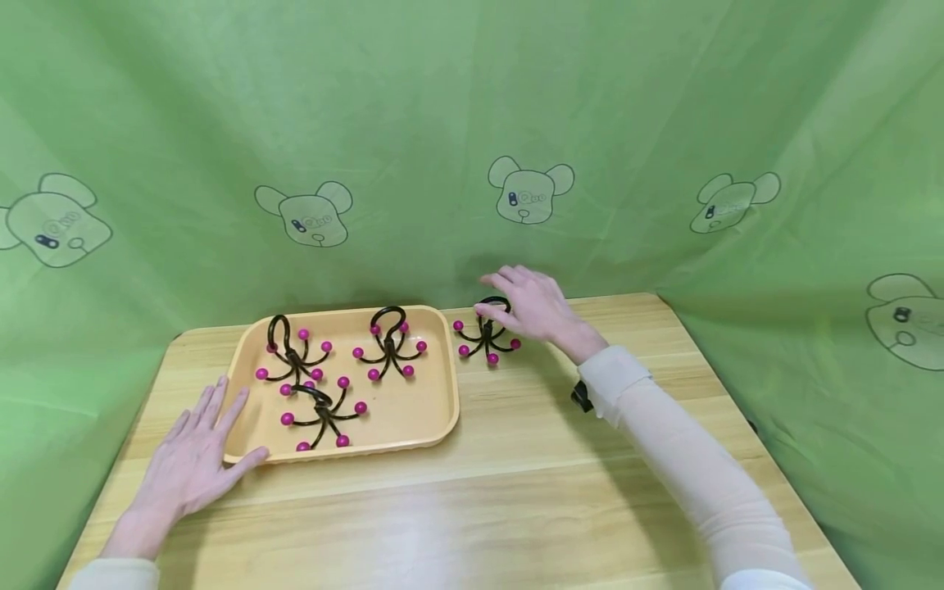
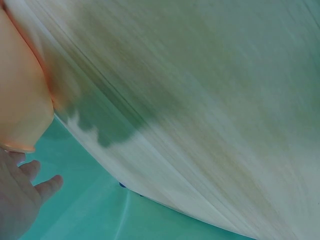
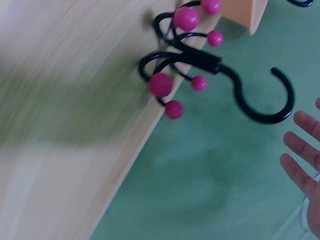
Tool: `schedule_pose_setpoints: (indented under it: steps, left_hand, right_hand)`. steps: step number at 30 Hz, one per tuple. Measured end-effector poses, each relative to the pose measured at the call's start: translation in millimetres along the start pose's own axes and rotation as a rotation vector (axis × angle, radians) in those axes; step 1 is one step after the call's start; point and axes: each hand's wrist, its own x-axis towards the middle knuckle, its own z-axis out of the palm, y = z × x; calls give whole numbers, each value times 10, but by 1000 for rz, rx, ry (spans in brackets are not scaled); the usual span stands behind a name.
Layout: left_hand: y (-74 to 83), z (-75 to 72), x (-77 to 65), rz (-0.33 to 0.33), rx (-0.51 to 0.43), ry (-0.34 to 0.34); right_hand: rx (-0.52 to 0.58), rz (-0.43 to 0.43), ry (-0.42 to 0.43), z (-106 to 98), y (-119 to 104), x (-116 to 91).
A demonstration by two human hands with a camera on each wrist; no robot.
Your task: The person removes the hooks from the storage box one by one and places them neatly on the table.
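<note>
Three black hook hangers, each with several curved prongs tipped in magenta balls, lie in a pale orange tray [image 1: 413, 447]: one at the left [image 1: 293, 360], one at the right [image 1: 389, 348], one in front [image 1: 322, 407]. A fourth hook hanger [image 1: 487, 334] stands on its prongs on the table beside the tray. My right hand [image 1: 534, 305] is by its hook; in the right wrist view, the extended fingers [image 3: 300, 152] are apart from the hook hanger [image 3: 200, 60]. At the tray's left front corner, my left hand [image 1: 188, 459] rests with its fingers spread and straight.
The wooden table [image 1: 516, 492] extends in front of the tray and to its right. A green curtain [image 1: 442, 123] with bear-face prints hangs behind and at both sides. A black wrist strap [image 1: 582, 397] shows at the right cuff.
</note>
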Motion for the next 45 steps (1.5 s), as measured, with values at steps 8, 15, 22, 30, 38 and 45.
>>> schedule_pose_setpoints:
  steps: [8, 15, 22, 30, 38, 45]
  left_hand:
    - [-4, 10, 1, -2, 2, 0]
    - [-2, 16, -4, 1, 7, 10]
    - [-10, 16, -22, 0, 14, 21]
    - [-5, 21, -4, 0, 15, 16]
    - [-5, 33, -8, 1, 15, 21]
    - [-8, 33, -10, 2, 17, 24]
  right_hand:
    - [-23, -88, 27, -59, -267, 90]
    - [-7, -129, 21, -37, -497, 166]
    - [18, -157, 3, 42, -687, 269]
    - [21, -153, -12, 167, -853, 372]
    - [47, -175, -17, 335, -941, 500]
    - [56, -185, -24, 410, -985, 601]
